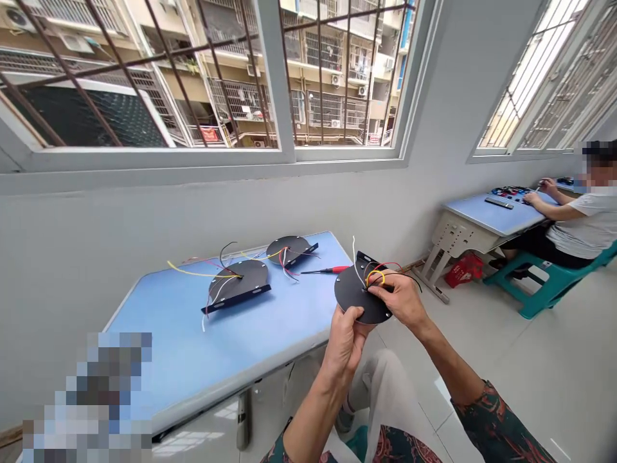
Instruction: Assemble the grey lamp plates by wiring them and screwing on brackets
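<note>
A round black plate (351, 294) with a slotted bracket along one edge is held up past the table's right end. My left hand (346, 337) grips its lower rim, thumb on top. Coloured wires (375, 276), yellow, red, white and black, come out of the plate's middle. My right hand (401, 297) pinches at these wires close to the centre hole; exactly which ones are between the fingers I cannot tell. Two similar black plates with wires lie on the table, one nearer (245, 278) and one farther back (284, 247). A red-handled screwdriver (332, 270) lies beside them.
The blue table (193, 360) stands against the wall under a barred window. A blurred patch covers its left front corner. At right, a person (590, 212) sits on a green stool (525, 289) at another blue table (475, 211). A red bag (463, 270) is under that table.
</note>
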The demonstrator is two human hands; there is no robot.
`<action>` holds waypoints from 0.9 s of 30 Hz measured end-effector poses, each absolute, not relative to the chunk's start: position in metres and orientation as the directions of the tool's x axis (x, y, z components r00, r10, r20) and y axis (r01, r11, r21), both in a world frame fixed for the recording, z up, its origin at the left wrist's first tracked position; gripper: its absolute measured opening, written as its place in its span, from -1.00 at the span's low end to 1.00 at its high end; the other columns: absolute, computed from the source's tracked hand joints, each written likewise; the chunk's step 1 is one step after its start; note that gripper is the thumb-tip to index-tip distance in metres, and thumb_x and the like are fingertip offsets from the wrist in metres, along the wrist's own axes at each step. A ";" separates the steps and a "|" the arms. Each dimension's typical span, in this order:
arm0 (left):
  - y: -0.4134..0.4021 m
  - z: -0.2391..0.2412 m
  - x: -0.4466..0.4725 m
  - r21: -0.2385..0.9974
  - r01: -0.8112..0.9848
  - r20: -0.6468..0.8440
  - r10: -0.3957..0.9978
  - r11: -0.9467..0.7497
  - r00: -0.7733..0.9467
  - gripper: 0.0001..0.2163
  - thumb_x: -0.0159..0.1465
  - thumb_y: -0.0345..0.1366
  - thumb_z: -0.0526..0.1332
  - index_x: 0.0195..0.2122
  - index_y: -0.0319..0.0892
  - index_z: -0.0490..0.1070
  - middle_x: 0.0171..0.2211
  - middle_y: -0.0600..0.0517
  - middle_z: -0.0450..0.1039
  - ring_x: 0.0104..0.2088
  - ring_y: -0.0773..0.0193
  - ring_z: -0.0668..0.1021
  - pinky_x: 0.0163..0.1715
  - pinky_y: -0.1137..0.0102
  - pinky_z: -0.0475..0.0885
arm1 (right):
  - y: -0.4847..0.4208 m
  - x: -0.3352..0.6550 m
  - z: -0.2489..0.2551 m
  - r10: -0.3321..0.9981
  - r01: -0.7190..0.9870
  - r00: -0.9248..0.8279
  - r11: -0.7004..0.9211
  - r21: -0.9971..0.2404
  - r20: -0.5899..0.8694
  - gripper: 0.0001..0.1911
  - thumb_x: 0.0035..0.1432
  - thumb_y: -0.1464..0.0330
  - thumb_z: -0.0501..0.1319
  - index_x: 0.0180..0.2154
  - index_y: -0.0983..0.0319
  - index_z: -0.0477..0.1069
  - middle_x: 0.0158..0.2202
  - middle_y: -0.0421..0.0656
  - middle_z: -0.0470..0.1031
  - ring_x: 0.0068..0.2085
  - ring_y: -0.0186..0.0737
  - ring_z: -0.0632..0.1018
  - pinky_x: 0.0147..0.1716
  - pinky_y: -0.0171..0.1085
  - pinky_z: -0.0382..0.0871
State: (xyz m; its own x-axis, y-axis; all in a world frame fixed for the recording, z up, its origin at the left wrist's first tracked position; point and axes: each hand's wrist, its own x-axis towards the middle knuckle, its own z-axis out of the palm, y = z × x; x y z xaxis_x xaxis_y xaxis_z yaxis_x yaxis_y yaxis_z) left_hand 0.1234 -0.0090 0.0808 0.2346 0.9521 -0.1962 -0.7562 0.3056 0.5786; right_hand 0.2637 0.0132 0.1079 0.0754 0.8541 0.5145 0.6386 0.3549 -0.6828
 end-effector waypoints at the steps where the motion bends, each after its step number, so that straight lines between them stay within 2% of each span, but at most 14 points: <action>1: -0.011 0.081 0.127 0.580 -0.749 -0.194 0.947 0.321 0.256 -0.50 -0.04 -0.39 0.37 -0.01 -0.16 0.43 -0.21 0.05 0.58 -0.24 0.30 0.56 -0.10 0.31 0.52 | 0.010 0.270 0.108 0.866 0.626 0.092 0.334 -0.705 0.492 -0.88 0.13 0.38 0.29 -0.40 0.12 0.62 -0.25 -0.17 0.67 -0.18 -0.16 0.63 -0.13 -0.19 0.49; 3: -0.016 0.082 0.136 0.586 -0.735 -0.182 0.939 0.342 0.292 -0.51 -0.03 -0.39 0.36 -0.02 -0.16 0.42 -0.20 0.04 0.57 -0.23 0.30 0.56 -0.08 0.30 0.52 | 0.001 0.282 0.107 0.872 0.644 0.133 0.284 -0.710 0.471 -0.88 0.12 0.36 0.29 -0.43 0.12 0.60 -0.31 -0.17 0.66 -0.24 -0.17 0.62 -0.21 -0.21 0.48; 5: -0.021 0.083 0.146 0.597 -0.717 -0.173 0.930 0.360 0.324 -0.52 -0.03 -0.40 0.36 -0.02 -0.17 0.42 -0.20 0.04 0.57 -0.24 0.30 0.56 -0.08 0.30 0.52 | -0.010 0.291 0.104 0.852 0.691 0.166 0.259 -0.674 0.497 -0.88 0.12 0.37 0.30 -0.46 0.13 0.58 -0.33 -0.16 0.65 -0.26 -0.16 0.60 -0.21 -0.19 0.46; 10: -0.035 0.080 0.170 0.646 -0.664 -0.140 0.914 0.376 0.380 -0.53 -0.02 -0.38 0.35 -0.02 -0.16 0.42 -0.19 0.04 0.55 -0.21 0.28 0.55 -0.10 0.30 0.51 | -0.039 0.300 0.087 0.740 0.886 0.171 0.174 -0.430 0.651 -0.83 0.22 0.41 0.23 -0.40 0.15 0.56 -0.30 -0.07 0.63 -0.19 -0.05 0.57 -0.07 -0.07 0.41; 14: -0.044 0.077 0.177 0.686 -0.636 -0.122 0.917 0.355 0.380 -0.58 -0.01 -0.36 0.33 -0.06 -0.17 0.43 -0.17 0.04 0.54 -0.21 0.28 0.55 -0.10 0.31 0.50 | -0.051 0.300 0.080 0.725 0.928 0.168 0.113 -0.356 0.668 -0.78 0.28 0.38 0.18 -0.37 0.16 0.57 -0.30 -0.03 0.64 -0.19 -0.01 0.59 -0.06 -0.03 0.43; 17: -0.048 0.077 0.174 0.713 -0.629 -0.106 0.933 0.311 0.343 -0.58 0.01 -0.34 0.33 -0.05 -0.17 0.44 -0.10 -0.01 0.54 -0.14 0.24 0.55 -0.06 0.33 0.48 | -0.052 0.300 0.080 0.708 0.890 0.184 0.175 -0.422 0.682 -0.76 0.29 0.35 0.17 -0.36 0.14 0.59 -0.30 -0.06 0.65 -0.19 -0.04 0.61 -0.07 -0.04 0.47; 21: -0.053 0.072 0.172 0.753 -0.605 -0.086 0.950 0.259 0.300 -0.51 0.06 -0.33 0.30 0.07 -0.14 0.39 0.04 -0.06 0.51 0.00 0.17 0.54 0.00 0.33 0.47 | -0.052 0.298 0.083 0.735 0.743 0.279 0.243 -0.624 0.618 -0.81 0.23 0.29 0.25 -0.39 0.12 0.61 -0.32 -0.11 0.66 -0.24 -0.11 0.64 -0.13 -0.12 0.53; 23: -0.057 0.068 0.173 0.790 -0.583 -0.043 0.965 0.192 0.260 -0.49 0.11 -0.33 0.28 0.13 -0.13 0.36 0.09 -0.07 0.49 0.10 0.13 0.52 0.10 0.30 0.43 | -0.053 0.293 0.085 0.758 0.653 0.328 0.249 -0.715 0.564 -0.89 0.16 0.27 0.32 -0.36 0.13 0.62 -0.28 -0.11 0.67 -0.23 -0.12 0.64 -0.13 -0.13 0.53; 27: -0.068 0.063 0.177 0.854 -0.519 0.061 0.983 0.038 0.171 -0.47 0.18 -0.33 0.27 0.21 -0.13 0.30 0.18 -0.08 0.45 0.24 0.12 0.45 0.29 0.29 0.28 | -0.058 0.282 0.087 0.739 0.524 0.458 0.225 -0.821 0.495 -0.84 0.10 0.20 0.37 -0.35 0.16 0.61 -0.27 -0.09 0.66 -0.21 -0.11 0.63 -0.12 -0.13 0.52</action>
State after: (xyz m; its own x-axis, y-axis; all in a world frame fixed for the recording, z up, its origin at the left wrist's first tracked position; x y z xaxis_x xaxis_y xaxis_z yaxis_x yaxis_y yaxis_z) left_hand 0.1770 -0.0684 0.0631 0.1714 0.9833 0.0608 -0.5195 0.0377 0.8536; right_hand 0.2817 -0.0581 0.0875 0.4577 0.7389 0.4945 0.5241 0.2251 -0.8214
